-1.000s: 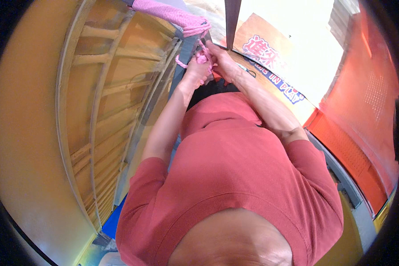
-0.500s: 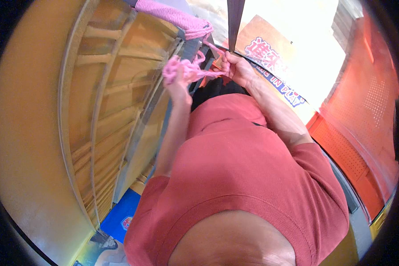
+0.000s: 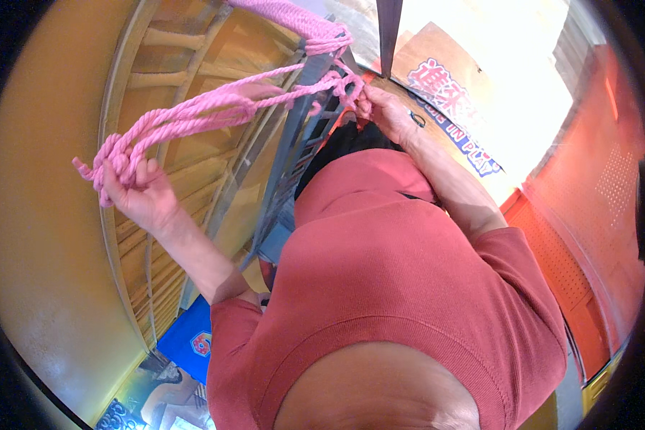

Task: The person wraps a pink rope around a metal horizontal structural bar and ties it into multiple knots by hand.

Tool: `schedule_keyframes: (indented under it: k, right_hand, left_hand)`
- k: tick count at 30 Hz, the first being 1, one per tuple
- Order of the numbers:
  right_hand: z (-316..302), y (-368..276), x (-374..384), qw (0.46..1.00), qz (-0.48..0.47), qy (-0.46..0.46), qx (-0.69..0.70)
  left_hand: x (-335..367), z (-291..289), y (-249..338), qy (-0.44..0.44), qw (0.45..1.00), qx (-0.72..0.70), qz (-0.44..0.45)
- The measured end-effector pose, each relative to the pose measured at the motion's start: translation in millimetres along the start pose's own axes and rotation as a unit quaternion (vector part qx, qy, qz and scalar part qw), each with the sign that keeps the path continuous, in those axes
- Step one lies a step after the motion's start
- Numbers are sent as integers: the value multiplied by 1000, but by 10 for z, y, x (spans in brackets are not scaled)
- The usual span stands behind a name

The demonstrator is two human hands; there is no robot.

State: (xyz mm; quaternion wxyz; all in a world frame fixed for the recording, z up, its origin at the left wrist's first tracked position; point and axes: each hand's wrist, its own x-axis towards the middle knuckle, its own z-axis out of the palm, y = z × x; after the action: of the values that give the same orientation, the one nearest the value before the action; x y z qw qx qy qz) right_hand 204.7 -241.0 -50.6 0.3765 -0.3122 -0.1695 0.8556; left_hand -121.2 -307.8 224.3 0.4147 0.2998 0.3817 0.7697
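Note:
A bundle of pink rope (image 3: pixel 125 161) is gathered in my left hand (image 3: pixel 147 197), which is closed around it far out to the left. Several pink strands (image 3: pixel 204 115) stretch from the bundle to a loose loop at my right hand (image 3: pixel 385 113). That hand pinches the rope close to a grey metal bar. More pink rope is wound tightly round a long rail (image 3: pixel 294 20) at the top. Its lower end runs down toward my right fingertips, where the exact crossing of strands is hard to make out.
To the left stands a yellow wall (image 3: pixel 43 215) with brown slatted panels. A grey metal ladder-like frame (image 3: pixel 283 168) is beside my body. A dark post (image 3: pixel 388 36) rises ahead. On the right are a printed sign (image 3: pixel 448 107) and red perforated panels (image 3: pixel 552 251). A blue mat (image 3: pixel 186 340) lies lower left.
My left hand has swung out left and nearer with the rope bundle, drawing the strands out long. My right hand stays near the bar, still pinching the rope.

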Motion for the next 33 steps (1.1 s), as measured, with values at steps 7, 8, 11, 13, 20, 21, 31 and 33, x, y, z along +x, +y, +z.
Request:
schedule_keyframes:
  k: [7, 8, 11, 13, 20, 21, 31, 33]
  right_hand:
    - [-76, -37, 132, 990, -39, 75, -116]
    - [-77, -48, 149, 985, -51, 77, -145]
    - [-39, -55, 150, 983, -59, 70, -161]
    - [-21, -89, 143, 982, -42, 78, -167]
    - [146, -39, 54, 987, 22, 72, -143]
    - [192, -48, 1, 985, 34, 71, -152]
    - [393, -168, -234, 983, -8, 124, -133]
    - [416, -143, -246, 977, -33, 160, -137]
  left_hand:
    - [70, 47, 627, -25, 931, -320, -174]
    - [59, 16, 728, -63, 939, -269, -205]
    - [-95, -67, 1051, 94, 992, 68, -44]
    - [-123, -279, 1347, 116, 972, 203, -4]
    - [216, -349, 750, 74, 884, 460, 15]
    - [273, -325, 475, 20, 889, 458, 13]
    - [456, -91, -2256, -162, 902, 341, -211]
    - [439, -187, -2569, -206, 883, 360, -219]
